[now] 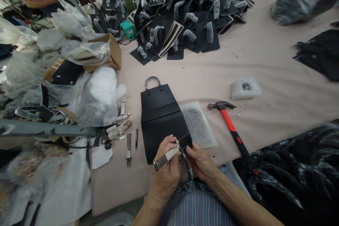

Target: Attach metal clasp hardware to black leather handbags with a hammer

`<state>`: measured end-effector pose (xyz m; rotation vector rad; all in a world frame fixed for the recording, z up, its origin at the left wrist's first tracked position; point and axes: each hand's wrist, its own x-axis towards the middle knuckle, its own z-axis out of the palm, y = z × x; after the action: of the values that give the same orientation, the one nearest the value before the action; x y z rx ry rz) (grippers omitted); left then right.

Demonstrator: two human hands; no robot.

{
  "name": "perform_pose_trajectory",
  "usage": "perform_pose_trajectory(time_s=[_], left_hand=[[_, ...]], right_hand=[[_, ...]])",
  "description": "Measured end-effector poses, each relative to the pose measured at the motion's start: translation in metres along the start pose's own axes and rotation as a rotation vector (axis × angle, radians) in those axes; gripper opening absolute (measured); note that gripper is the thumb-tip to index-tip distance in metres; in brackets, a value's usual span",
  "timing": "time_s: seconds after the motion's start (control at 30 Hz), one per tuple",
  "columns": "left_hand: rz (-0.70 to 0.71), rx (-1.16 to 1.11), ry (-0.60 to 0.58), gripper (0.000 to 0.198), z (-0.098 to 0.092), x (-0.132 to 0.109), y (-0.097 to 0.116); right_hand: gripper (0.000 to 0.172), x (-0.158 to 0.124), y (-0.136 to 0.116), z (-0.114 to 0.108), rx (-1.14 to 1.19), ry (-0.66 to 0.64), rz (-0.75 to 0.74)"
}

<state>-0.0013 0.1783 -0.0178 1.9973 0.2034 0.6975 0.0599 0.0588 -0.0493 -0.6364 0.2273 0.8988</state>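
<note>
**Black bag panel held by both hands at near side of table**

The black bag panel (162, 113) lies at centre, its near end at the hands. Left hand (165, 176): fingers clamped on a taped metal tool (171, 154). Right hand (202, 162): thumb and fingers pinched on the panel's near right corner, beside the plastic-wrapped near handle (189, 173). A speckled white sheet (198, 125) lies right of the panel; farther right, a claw hammer (229, 120).

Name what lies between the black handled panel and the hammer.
In the head view, a pale, dark-speckled slab lies between the black handled panel and the hammer, with pinkish cloth next to the hammer.
</note>
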Motion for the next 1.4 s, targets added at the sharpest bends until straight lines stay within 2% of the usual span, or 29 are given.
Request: perform_pose_trajectory(time_s=[0.3,0.63,0.97,1.2,1.4], left_hand=[[0.089,-0.029,-0.044,0.025,-0.005,0.007,0.005],[0.1,-0.049,-0.095,0.024,-0.004,0.008,-0.003],[0.113,-0.002,-0.161,0.017,-0.005,0.021,-0.004],[-0.051,-0.023,-0.134,0.011,-0.004,0.03,-0.005],[-0.247,-0.117,-0.146,0.013,-0.006,0.041,0.005]], right_hand=[[0.036,0.0,-0.002,0.002,0.017,-0.044,-0.007],[0.036,-0.001,-0.001,0.004,0.023,-0.029,-0.018],[0.032,0.0,0.0,0.005,0.017,-0.004,-0.058],[0.032,0.001,-0.003,0.001,-0.114,-0.006,-0.102],[0.033,0.007,-0.008,-0.01,-0.274,-0.017,-0.143]])
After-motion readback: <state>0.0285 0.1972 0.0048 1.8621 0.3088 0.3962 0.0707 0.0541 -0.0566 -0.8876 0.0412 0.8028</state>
